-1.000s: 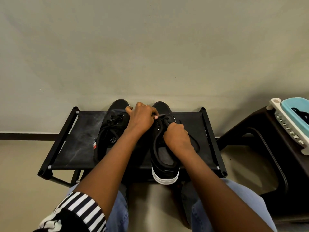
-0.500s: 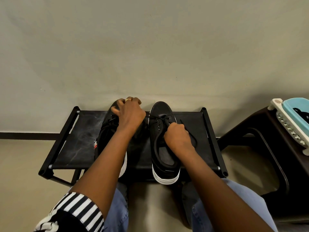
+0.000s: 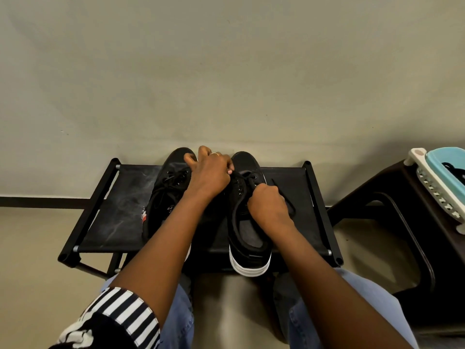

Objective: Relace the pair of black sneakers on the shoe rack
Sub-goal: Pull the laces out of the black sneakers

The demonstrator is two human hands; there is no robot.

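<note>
Left hand (image 3: pixel 210 173) swings back from over the left sneaker (image 3: pixel 173 172) towards the right sneaker (image 3: pixel 247 165), fingers (image 3: pixel 227 170) curled, pinching the lace (image 3: pixel 245 176) near the front eyelets. Right hand (image 3: pixel 268 206) stays on that shoe's right side, curled tight round the lace. Both sneakers sit side by side on the black rack (image 3: pixel 120 205) against a beige wall (image 3: pixel 226 71). To the right is a dark stool (image 3: pixel 377 210) with a teal basket (image 3: pixel 437 177) on it.

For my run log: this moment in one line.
lacing right-side sneaker on shoe rack | left hand pinches lace | right hand grips lace
</note>
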